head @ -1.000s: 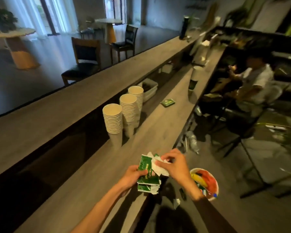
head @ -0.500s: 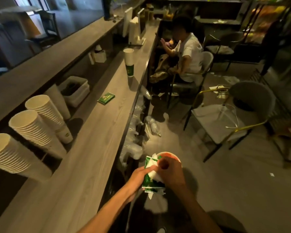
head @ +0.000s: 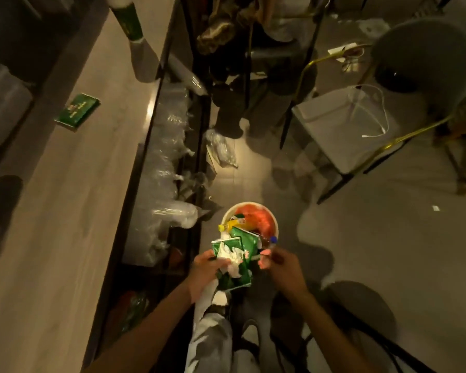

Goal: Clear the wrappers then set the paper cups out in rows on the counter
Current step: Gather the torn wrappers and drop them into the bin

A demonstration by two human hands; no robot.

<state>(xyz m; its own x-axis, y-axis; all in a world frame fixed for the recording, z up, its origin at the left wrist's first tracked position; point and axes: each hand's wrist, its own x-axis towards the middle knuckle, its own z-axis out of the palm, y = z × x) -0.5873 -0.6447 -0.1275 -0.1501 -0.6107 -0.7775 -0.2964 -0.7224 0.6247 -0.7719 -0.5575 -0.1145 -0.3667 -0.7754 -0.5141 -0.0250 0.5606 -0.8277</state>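
Note:
A bundle of green wrappers with crumpled white tissue [head: 233,261] hangs just over the near rim of a round waste bin [head: 249,206] on the floor. My left hand [head: 203,273] grips the bundle from the left. My right hand [head: 279,266] pinches its right edge with curled fingertips. The bin has a red liner and holds a yellow bottle and a blue-capped bottle. One more green wrapper [head: 77,110] lies flat on the wooden counter [head: 65,211]. A tall green-and-white stack of paper cups [head: 127,20] stands on the counter at the top.
Clear plastic-wrapped packs [head: 167,157] fill the shelf under the counter's edge. A grey chair [head: 361,125] with a white cable stands to the right. A seated person's legs [head: 228,109] are ahead. A pale plastic container [head: 3,109] sits at the left.
I have turned from the counter and looked down at the floor bin. Both hands carried the wrappers off the counter's edge to just above the bin.

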